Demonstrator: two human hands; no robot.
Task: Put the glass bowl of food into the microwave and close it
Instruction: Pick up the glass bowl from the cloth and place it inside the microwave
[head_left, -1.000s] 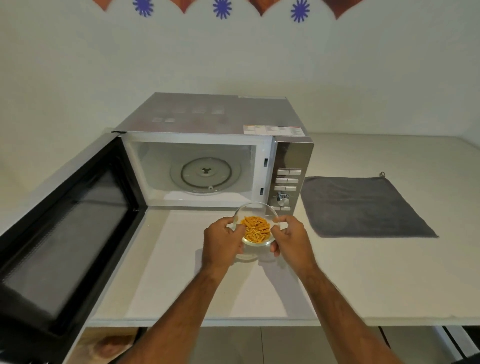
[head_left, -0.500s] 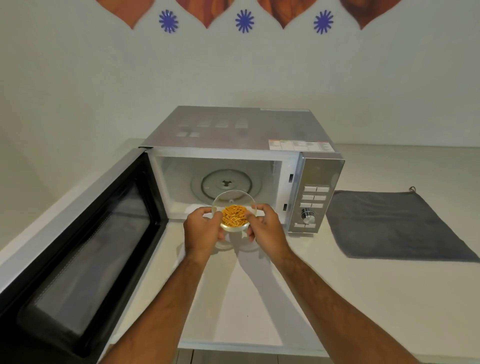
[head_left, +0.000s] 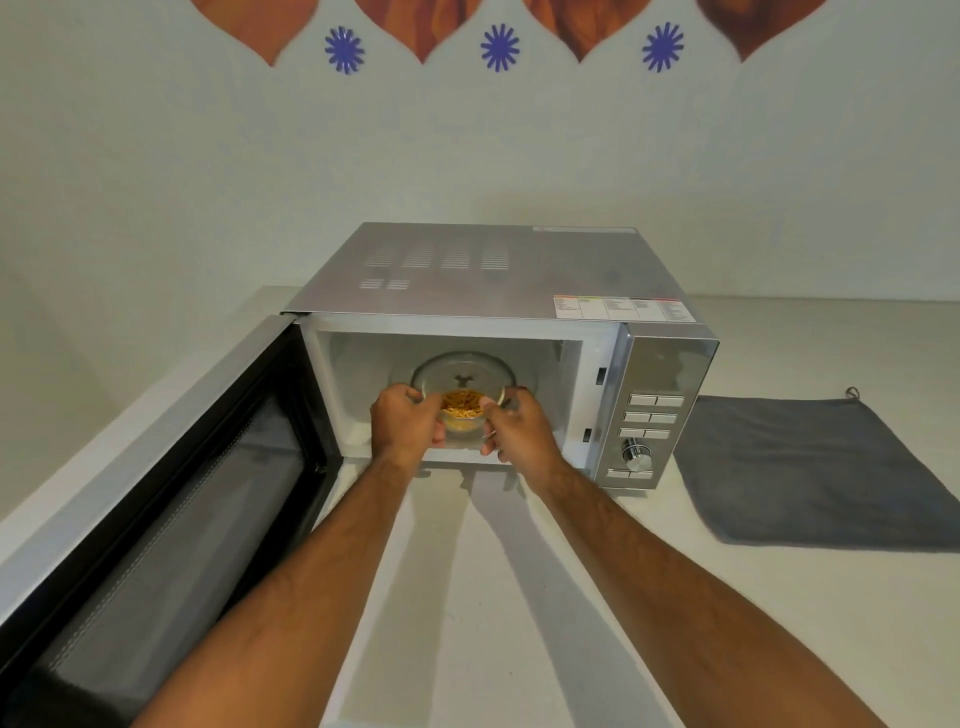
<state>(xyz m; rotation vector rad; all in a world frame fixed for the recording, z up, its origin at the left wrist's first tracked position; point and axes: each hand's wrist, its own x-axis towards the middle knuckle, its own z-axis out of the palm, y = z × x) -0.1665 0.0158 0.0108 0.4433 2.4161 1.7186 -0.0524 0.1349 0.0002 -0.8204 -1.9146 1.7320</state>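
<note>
A small glass bowl (head_left: 462, 413) of orange-yellow food is held between both my hands at the mouth of the silver microwave (head_left: 498, 275). My left hand (head_left: 405, 426) grips its left rim and my right hand (head_left: 517, 431) grips its right rim. The bowl hangs just inside the cavity, in front of the glass turntable (head_left: 462, 366). I cannot tell whether the bowl touches the cavity floor. The microwave door (head_left: 156, 514) stands wide open, swung out to the left.
The microwave's control panel (head_left: 654, 415) with buttons and a knob is on its right side. A grey cloth (head_left: 821, 467) lies flat on the white counter (head_left: 493, 597) to the right. A white wall rises behind.
Both hands have carried the bowl forward from above the counter into the microwave's opening. The view has shifted closer to the microwave.
</note>
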